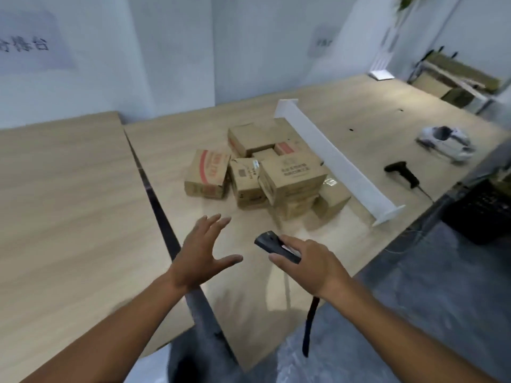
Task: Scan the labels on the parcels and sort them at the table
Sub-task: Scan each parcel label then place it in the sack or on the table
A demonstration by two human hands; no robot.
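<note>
Head view: logged left hand (203,252) hovering palm-down over the wooden table (83,203), fingers spread straight and gripping nothing, just left of right hand (309,265), fingers and thumb curled round a black handheld barcode scanner (272,244), dark cord (309,327) hanging below the wrist. Found the cardboard parcels (287,175) heaped mid-table beyond both hands, touching one another, a red-printed box (207,174) on the pile's left side. Noted a long white divider (340,161) running diagonally just beside the heap's right edge, then a second black scanner (402,172) lying on the tabletop, near a blurred white bundle (445,142), and a black crate (481,214) off the table's right edge.
</note>
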